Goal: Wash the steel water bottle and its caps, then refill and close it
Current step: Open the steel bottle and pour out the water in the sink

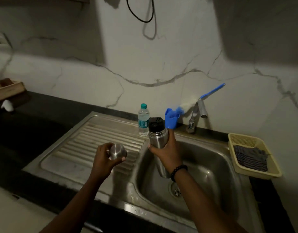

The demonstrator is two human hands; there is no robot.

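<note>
The steel water bottle [158, 140] is held over the left rim of the sink [212, 158], its long axis near upright and leaning slightly back toward the person, mouth end up and away, base down toward the basin. The black inner cap [155, 124] is on the mouth. The bottle's body is grasped by the right hand [166, 153], fingers curled round the middle of it. The steel outer cap [118, 151] is off the bottle and is gripped in the left hand [105, 158], over the ribbed drainboard [87, 140], just left of the bottle and a little lower. The inner cap is judged the next piece to come off; the left hand is nearer it, but is occupied. A plastic water bottle [143, 119], a blue holder [171, 120] and the tap [197, 113] stand along the bench's back edge; a yellow basket [255, 172] sits at the sink's right.
</note>
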